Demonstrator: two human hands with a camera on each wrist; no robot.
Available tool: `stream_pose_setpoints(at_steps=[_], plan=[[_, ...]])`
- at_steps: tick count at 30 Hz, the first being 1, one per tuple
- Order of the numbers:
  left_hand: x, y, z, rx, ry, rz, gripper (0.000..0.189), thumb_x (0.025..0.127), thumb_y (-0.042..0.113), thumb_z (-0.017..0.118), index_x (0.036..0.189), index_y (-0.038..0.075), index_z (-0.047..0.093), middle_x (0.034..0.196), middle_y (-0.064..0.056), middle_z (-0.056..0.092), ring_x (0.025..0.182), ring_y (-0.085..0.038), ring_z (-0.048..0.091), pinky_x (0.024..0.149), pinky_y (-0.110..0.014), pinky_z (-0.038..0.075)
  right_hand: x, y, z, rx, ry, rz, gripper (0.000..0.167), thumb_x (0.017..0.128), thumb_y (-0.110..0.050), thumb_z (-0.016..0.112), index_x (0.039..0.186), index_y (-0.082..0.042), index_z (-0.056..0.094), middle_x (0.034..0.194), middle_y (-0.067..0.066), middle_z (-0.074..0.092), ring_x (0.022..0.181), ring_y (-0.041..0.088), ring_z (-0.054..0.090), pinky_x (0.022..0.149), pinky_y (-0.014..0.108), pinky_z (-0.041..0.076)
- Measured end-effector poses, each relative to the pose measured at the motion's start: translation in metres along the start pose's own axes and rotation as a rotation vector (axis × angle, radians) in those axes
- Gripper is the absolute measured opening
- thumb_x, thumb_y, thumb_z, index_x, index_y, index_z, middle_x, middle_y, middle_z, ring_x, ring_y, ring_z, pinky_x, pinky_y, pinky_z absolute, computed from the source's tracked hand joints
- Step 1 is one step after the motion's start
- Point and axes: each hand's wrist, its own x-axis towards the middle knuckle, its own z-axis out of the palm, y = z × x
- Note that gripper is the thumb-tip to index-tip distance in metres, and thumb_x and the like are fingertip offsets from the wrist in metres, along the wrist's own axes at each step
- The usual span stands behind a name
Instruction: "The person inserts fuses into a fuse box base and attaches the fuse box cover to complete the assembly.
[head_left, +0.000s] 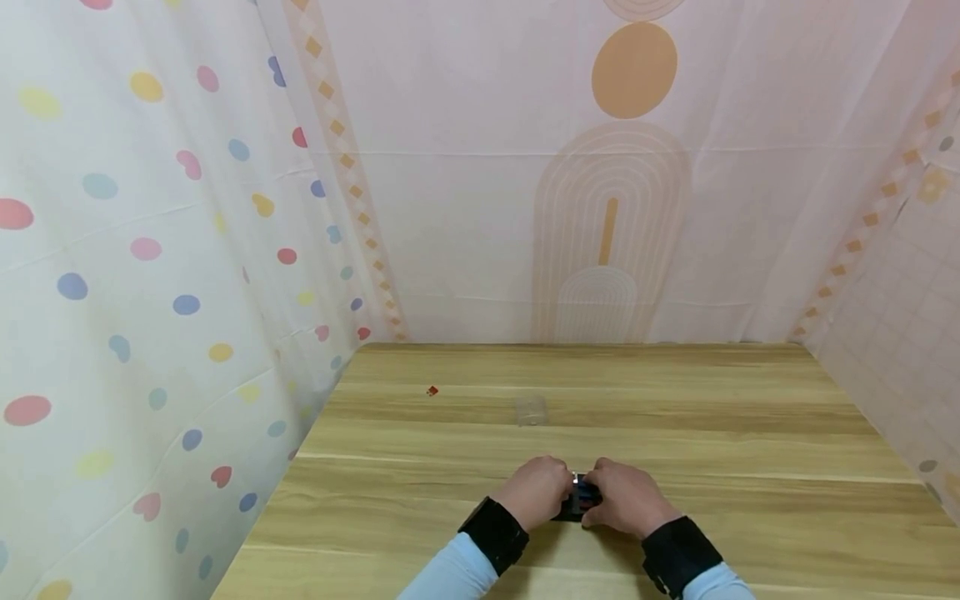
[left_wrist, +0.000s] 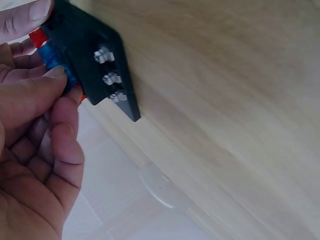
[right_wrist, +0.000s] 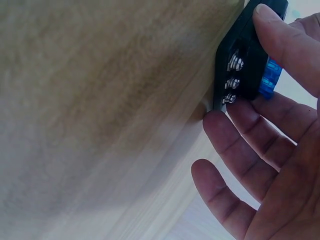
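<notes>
A black fuse block point(head_left: 570, 510) with silver screw terminals point(left_wrist: 111, 78) along its side is held between both hands above the wooden table. Blue blade fuses point(left_wrist: 50, 56) and a red blade fuse point(left_wrist: 37, 37) sit in its top. My left hand point(head_left: 534, 492) pinches at a blue fuse with thumb and forefinger, its other fingers curled. My right hand point(head_left: 628, 498) grips the block, its thumb on the top and fingertips at the lower edge, as the right wrist view shows. The fuse slots under the fingers are hidden.
A small red piece point(head_left: 432, 390) lies on the table point(head_left: 697, 400) toward the back left. Near the back middle lies a clear plastic cover point(head_left: 531, 411). Patterned curtains hang behind the table and at its sides.
</notes>
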Motion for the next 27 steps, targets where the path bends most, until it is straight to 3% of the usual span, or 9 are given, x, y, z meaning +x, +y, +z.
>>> stream_pose_setpoints(at_steps=[9, 18, 27], plan=[[-0.002, 0.0, 0.0, -0.018, 0.006, 0.009, 0.015, 0.085, 0.008, 0.078, 0.073, 0.017, 0.073, 0.072, 0.009, 0.061, 0.066, 0.0, 0.053, 0.064, -0.014, 0.045, 0.0, -0.002, 0.0, -0.007, -0.002, 0.008, 0.039, 0.068, -0.025, 0.091, 0.095, -0.005, 0.072, 0.087, 0.0, 0.055, 0.07, 0.016, 0.049, 0.065, 0.037, 0.046], [0.003, 0.009, -0.007, 0.145, -0.021, 0.005, 0.016, 0.083, 0.01, 0.079, 0.073, 0.019, 0.072, 0.074, 0.01, 0.064, 0.069, -0.002, 0.058, 0.067, -0.016, 0.047, -0.001, -0.003, -0.003, -0.022, 0.007, -0.001, 0.04, 0.069, -0.025, 0.09, 0.098, -0.004, 0.073, 0.087, 0.001, 0.056, 0.07, 0.017, 0.05, 0.064, 0.038, 0.046], [0.001, 0.011, -0.005, 0.138, -0.021, -0.019, 0.013, 0.082, 0.009, 0.079, 0.078, 0.019, 0.073, 0.077, 0.009, 0.065, 0.072, -0.003, 0.058, 0.069, -0.018, 0.047, -0.001, -0.003, -0.001, -0.016, 0.002, 0.004, 0.041, 0.068, -0.026, 0.091, 0.098, -0.005, 0.072, 0.087, 0.001, 0.056, 0.07, 0.017, 0.051, 0.065, 0.038, 0.046]])
